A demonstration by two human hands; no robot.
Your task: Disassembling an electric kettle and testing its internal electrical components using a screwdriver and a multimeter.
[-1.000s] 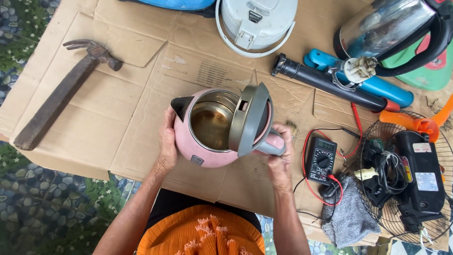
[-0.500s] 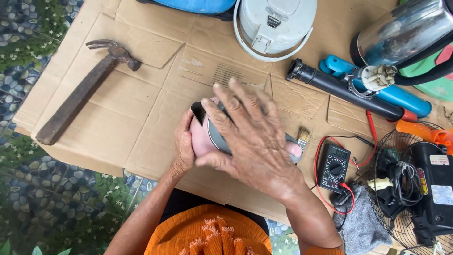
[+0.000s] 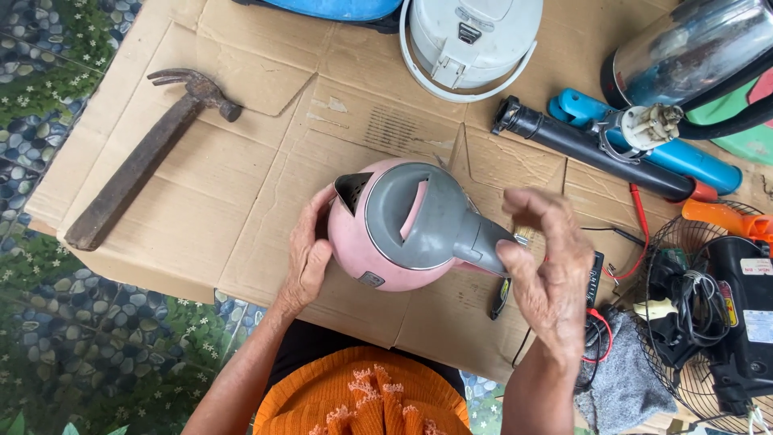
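Since 0.5 s ago the right hand (image 3: 547,274) has lifted off the now-shut grey lid (image 3: 415,213), fingers spread, holding nothing. The left hand (image 3: 310,258) braces the pink kettle (image 3: 394,229) from 9 o'clock at the cardboard's (image 3: 241,169) centre, steadying it; hammer (image 3: 145,157) at 10 o'clock.

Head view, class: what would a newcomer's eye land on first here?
The pink kettle with its grey lid shut sits mid-cardboard, the left hand cupping its side and the right hand open by its handle. A rusty hammer lies far left; a white cooker stands at the top.
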